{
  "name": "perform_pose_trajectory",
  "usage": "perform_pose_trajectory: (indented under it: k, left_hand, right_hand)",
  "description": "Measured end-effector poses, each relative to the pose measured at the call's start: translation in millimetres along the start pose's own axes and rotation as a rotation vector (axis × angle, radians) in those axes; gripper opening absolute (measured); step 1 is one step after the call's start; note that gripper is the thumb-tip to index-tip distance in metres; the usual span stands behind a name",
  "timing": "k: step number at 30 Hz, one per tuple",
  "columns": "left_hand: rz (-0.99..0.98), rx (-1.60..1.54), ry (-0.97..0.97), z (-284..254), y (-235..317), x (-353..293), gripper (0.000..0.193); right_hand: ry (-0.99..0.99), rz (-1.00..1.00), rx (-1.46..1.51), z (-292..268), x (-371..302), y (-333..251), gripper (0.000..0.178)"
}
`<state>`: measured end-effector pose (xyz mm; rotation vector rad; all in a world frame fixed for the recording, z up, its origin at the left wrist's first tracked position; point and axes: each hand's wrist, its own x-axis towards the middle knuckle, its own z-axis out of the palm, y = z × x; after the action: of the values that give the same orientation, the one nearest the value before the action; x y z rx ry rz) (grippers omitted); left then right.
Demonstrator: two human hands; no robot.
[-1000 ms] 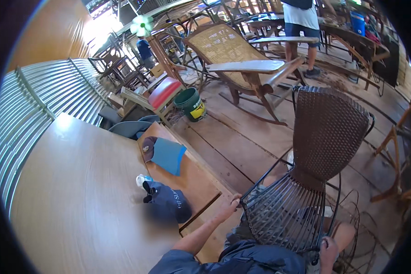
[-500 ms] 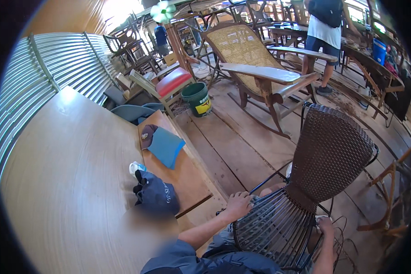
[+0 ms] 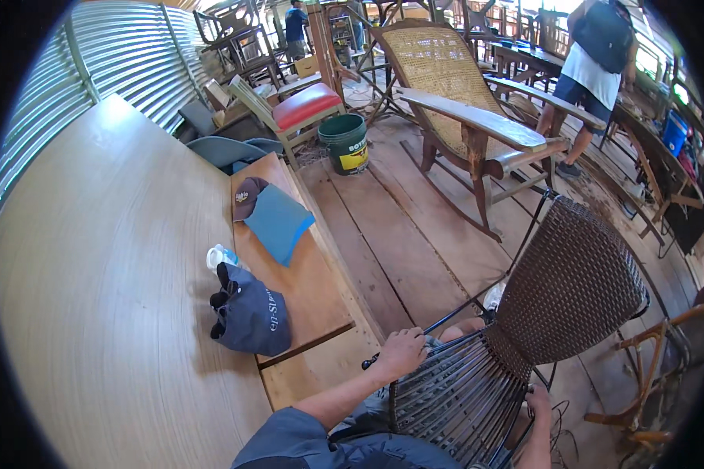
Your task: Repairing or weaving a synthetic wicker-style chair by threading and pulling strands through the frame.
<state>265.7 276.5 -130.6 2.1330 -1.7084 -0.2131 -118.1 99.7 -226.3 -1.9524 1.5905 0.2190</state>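
- Now the right hand (image 3: pixel 538 402) is higher on the chair (image 3: pixel 575 270): a second ago it was at the front right corner of the seat (image 3: pixel 454 395), and it has come up beside the narrow waist below the woven back.
- The left hand (image 3: pixel 401 356) has also shifted a little, from the front left corner to farther along the left edge, its fingers curled down over the frame.
- That puts both hands nearer the back, which probably steadies the chair's middle better than a hold on the corners.
- The hands are well apart, one on each side of the seat. The left appears clamped on the frame; the right touches the edge, but I cannot tell how firmly it grips.
- The chair is in front of the person, its seat close to the body and its back leaning away to the right.
- Containers: the green bucket (image 3: pixel 343 148) stands upright on the floor (image 3: pixel 383 250), its inside too dark to read.
- The dark bag (image 3: pixel 254 320) sits beside a white cup (image 3: pixel 215 258); the contents of both are hidden.
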Motion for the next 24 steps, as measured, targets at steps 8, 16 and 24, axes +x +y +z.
perform_pose_trajectory:
  k: [8,16,24]
  left_hand:
    - [0.066,-0.017,0.109,0,35,17,0.027]
    - [0.476,-0.286,-0.200,87,121,74,0.024]
    - [0.682,-0.271,-0.630,232,225,94,0.029]
  right_hand:
    - [-0.227,0.146,0.006,15,61,49,0.025]
    - [0.066,0.063,0.187,3,21,21,0.018]
    - [0.721,0.048,0.911,10,0,20,0.017]
